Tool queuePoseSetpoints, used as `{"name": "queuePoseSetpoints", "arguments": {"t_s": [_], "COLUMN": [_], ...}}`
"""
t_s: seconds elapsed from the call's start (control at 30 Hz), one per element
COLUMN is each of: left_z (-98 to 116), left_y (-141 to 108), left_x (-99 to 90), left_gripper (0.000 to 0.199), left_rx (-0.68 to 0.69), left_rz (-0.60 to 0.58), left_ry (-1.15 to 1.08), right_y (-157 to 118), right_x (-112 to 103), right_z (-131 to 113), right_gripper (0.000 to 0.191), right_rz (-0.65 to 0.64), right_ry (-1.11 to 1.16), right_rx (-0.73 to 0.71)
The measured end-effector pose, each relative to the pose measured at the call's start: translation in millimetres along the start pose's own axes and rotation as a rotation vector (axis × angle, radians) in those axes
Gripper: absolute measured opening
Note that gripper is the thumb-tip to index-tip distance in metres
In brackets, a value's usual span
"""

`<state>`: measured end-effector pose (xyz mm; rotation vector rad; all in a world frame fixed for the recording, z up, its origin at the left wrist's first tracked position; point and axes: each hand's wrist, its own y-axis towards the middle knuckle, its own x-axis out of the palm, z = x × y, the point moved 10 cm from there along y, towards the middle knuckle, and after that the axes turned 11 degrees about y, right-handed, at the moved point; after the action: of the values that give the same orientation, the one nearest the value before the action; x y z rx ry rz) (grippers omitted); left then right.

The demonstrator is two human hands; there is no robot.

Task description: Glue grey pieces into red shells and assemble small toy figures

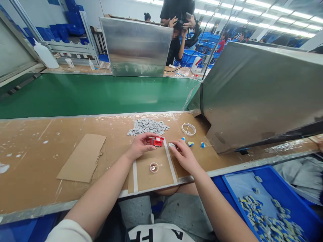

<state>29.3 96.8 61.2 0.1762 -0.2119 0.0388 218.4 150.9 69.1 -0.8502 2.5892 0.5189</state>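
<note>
My left hand (139,146) is closed on a small red toy body (158,142), which looks like part of a toy vehicle, held above the workbench. To its right, my right hand (184,155) pinches a small pale grey piece (172,145) between thumb and fingers; its exact kind is too small to tell. Beyond both hands lies a pile of flat grey pieces (148,127). A little cup (153,167) with a thin white stick across its rim stands below them on a taped cardboard sheet (147,183). Several blue and yellow bits (190,144) lie just past my right hand.
A tape ring (188,129) lies at the right, near a large metal guard (262,101). Torn cardboard (82,158) is on the left. A green conveyor belt (101,94) runs behind the bench. A blue bin (275,201) of small parts sits at lower right. A person (174,43) stands opposite.
</note>
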Motion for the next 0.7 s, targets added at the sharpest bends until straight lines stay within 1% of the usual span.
{"name": "queuePoseSetpoints", "arguments": {"t_s": [0.1,0.2,0.23,0.3,0.37,0.4,0.53,0.6,0.7], "left_z": [0.4,0.2,-0.6,-3.8,-9.5,-12.6,-20.8,-22.2,-26.2], "left_y": [0.1,-0.1,-0.2,-0.3,0.1,0.3,1.6,2.5,2.9], "left_x": [-0.2,0.7,2.1,5.0,7.1,7.5,9.6,9.2,7.9], "left_gripper": [0.055,0.056,0.057,0.062,0.067,0.067,0.064,0.063,0.062], "left_rx": [0.000,0.016,0.015,-0.005,-0.061,-0.097,-0.214,-0.240,-0.278], "left_rz": [0.004,-0.004,-0.016,-0.033,-0.027,-0.014,0.025,0.035,0.044], "left_ry": [0.001,-0.009,-0.019,-0.061,-0.130,-0.169,-0.258,-0.251,-0.236], "right_y": [-7.3,-12.3,-14.0,-18.6,-25.3,-28.5,-37.2,-37.3,-36.3], "right_x": [8.6,15.5,15.0,10.7,11.0,16.3,56.5,70.1,80.4], "right_z": [5.0,9.9,8.7,-0.5,-14.0,-19.4,-27.6,-29.9,-35.6], "right_gripper": [0.033,0.030,0.029,0.027,0.027,0.030,0.044,0.046,0.046], "right_rz": [-0.072,-0.141,-0.136,-0.079,-0.045,-0.073,-0.311,-0.350,-0.358], "right_ry": [-0.115,-0.287,-0.344,-0.426,-0.426,-0.404,-0.370,-0.372,-0.315], "right_rx": [-0.037,-0.060,-0.077,-0.135,-0.195,-0.210,-0.181,-0.175,-0.212]}}
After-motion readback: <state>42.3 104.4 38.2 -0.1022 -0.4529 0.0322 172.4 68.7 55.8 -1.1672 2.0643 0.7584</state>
